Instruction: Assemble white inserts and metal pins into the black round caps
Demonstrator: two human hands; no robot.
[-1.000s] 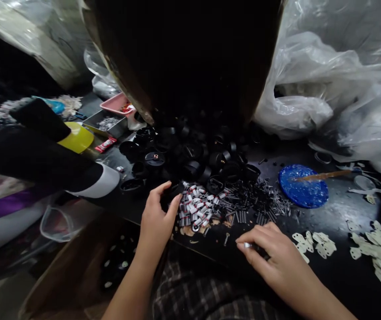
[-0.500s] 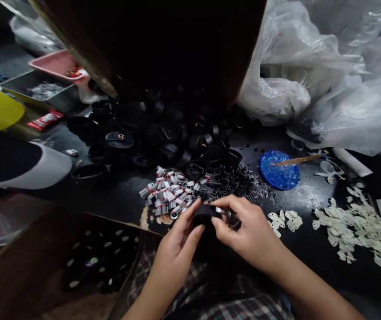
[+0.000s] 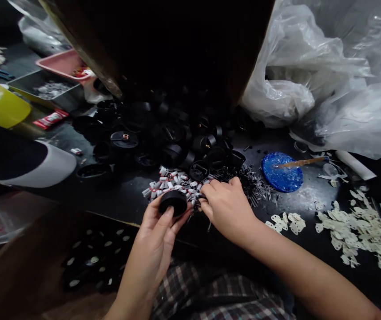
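My left hand (image 3: 160, 226) grips a round black plastic cap (image 3: 173, 201), thumb pressed on its near side and fingers beneath. To its right, my right hand (image 3: 228, 211) is closed, its fingers curled down at the near edge of a heap of small parts. Something small and dark shows at those fingertips, too hidden to name. White-and-grey cylindrical pieces with red bands (image 3: 177, 180) lie just beyond the held cap. Behind my right hand spreads a pile of dark little springs and screw-like parts (image 3: 252, 184).
Many black round housings (image 3: 170, 131) crowd the table under a dark overhanging box. A blue lid with a wooden stick (image 3: 282, 173) lies to the right, near cream flat pieces (image 3: 360, 229). Plastic bags (image 3: 350, 98) fill the back right; a pink tray (image 3: 62, 64) sits back left.
My left hand has moved left with the black cap and tilted it. My right hand has come away from the cap and moved up to the small-parts heap. The view has shifted slightly.
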